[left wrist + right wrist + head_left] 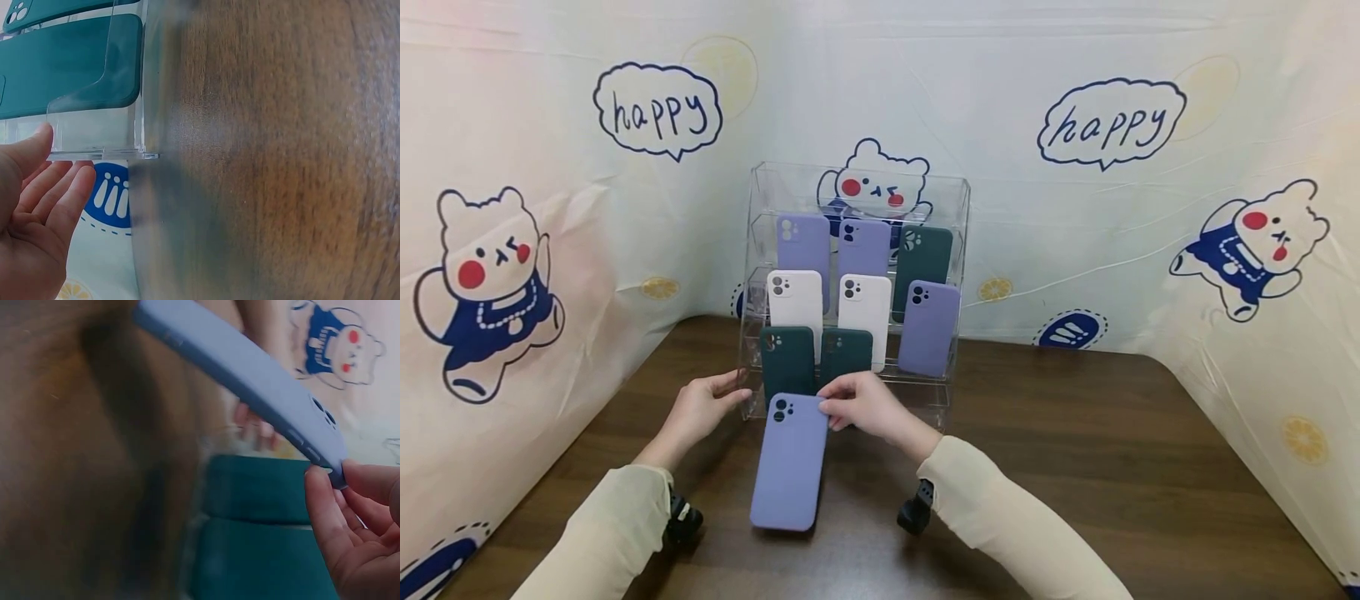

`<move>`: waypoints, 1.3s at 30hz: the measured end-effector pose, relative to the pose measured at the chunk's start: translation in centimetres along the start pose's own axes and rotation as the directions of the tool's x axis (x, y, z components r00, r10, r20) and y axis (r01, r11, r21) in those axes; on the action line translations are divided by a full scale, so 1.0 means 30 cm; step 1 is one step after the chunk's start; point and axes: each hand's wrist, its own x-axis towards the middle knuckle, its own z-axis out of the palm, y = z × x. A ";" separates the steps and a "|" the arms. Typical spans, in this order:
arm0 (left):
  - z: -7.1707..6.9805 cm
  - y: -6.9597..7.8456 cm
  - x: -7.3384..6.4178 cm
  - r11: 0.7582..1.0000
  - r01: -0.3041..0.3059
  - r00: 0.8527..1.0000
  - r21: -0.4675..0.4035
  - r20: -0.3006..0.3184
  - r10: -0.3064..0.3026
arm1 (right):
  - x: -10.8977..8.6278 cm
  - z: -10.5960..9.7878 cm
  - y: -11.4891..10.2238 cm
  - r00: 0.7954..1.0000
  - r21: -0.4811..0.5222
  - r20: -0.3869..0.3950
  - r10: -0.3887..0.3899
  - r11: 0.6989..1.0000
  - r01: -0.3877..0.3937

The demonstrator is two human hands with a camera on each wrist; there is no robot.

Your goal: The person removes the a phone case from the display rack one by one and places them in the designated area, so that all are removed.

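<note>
In the head view, a purple case (788, 475) tilts just in front of the bottom tier of the clear rack (790, 187), over the table (1075, 450). The right hand (876, 408) pinches it by one upper corner alone, so the main danger looks like a twist: with nothing under the lower end, the weight could swing the case round or slide it out of the fingers. Its top overlaps the left green case (788, 358) in the rack's bottom tier, and the right green case (847, 350) sits close to the knuckles — a careless push could bump either one askew. The left hand (696, 412) is apart from the right, down at the rack's left side.

In the left wrist view, the left thumb lies at the rack's front edge and the fingers stretch loosely along its outer side; how firmly they press, I cannot tell. If that contact is only light, a knock from the case might skid or tip the rack.

In the right wrist view, thumb and fingers are closed on the corner beside the camera holes, leaving the far end free in front of the rack. The hold covers little of the case — a smooth surface there would make slipping likelier.
</note>
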 end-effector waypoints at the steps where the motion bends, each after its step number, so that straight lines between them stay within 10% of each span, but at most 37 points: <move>1: 0.000 0.001 0.000 1.000 -0.002 1.000 0.003 -0.001 0.002 | 0.004 0.014 0.013 1.000 0.024 0.008 0.024 0.999 -0.024; 13: 0.002 0.002 -0.004 1.000 -0.022 1.000 0.018 -0.021 0.023 | 0.045 0.117 0.102 0.977 0.129 0.035 0.211 0.968 -0.214; 39: 0.010 -0.003 -0.003 1.000 -0.012 1.000 -0.022 -0.026 0.011 | 0.092 0.196 0.192 0.965 0.008 -0.006 0.263 0.965 -0.263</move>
